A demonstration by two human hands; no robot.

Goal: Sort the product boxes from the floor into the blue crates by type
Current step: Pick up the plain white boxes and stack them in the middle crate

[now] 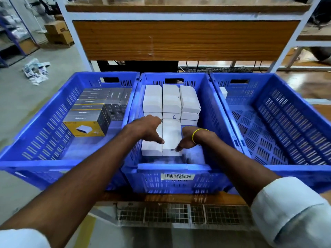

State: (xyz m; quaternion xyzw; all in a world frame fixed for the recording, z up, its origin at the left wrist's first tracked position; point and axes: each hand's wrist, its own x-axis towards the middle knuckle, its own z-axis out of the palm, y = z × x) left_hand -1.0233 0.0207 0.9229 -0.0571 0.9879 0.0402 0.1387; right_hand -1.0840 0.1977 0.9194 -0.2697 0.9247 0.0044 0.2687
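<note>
Three blue crates stand side by side on a low wooden shelf. The middle crate (176,169) holds rows of plain white boxes (171,101). Both hands reach into it over the nearest white boxes (171,135). My left hand (148,128) lies on the left side of these boxes, thumb pointing right. My right hand (188,140), with a yellow band at the wrist, touches their right side with its fingertips. The left crate (35,163) holds grey and yellow printed boxes (93,111). The right crate (293,169) has one white box (223,92) at its far left corner.
A wooden panel (184,40) on a white metal frame rises just behind the crates. Crumpled packaging (35,70) lies on the grey floor at the left, with cardboard cartons (58,33) further back. A wire grille (179,213) sits below the shelf.
</note>
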